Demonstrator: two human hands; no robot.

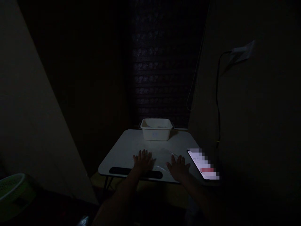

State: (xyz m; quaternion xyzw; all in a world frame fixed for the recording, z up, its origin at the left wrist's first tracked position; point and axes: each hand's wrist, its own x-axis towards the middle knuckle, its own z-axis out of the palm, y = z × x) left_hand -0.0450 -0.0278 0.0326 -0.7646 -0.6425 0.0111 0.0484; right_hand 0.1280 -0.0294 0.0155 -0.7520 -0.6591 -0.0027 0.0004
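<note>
My left hand point(142, 160) lies palm down near the front of a white folding table point(122, 147), its fingers spread. To its right, my right hand point(178, 168) is also palm down with fingers apart. Between and under the hands is a thin, clear plastic sheet or bag point(162, 158); only its shiny edges show in the dim light. Beyond the hands, a white plastic tub point(156, 134) with side handles stands at the table's far edge. Something pale is inside it, too dark to make out.
A lit phone point(202, 164) lies at the table's right edge. A dark slot point(119, 170) runs along the table's front. From a wall socket point(242, 51) hangs a black cable point(217, 97). A green basket point(16, 194) sits low at left. Walls flank both sides.
</note>
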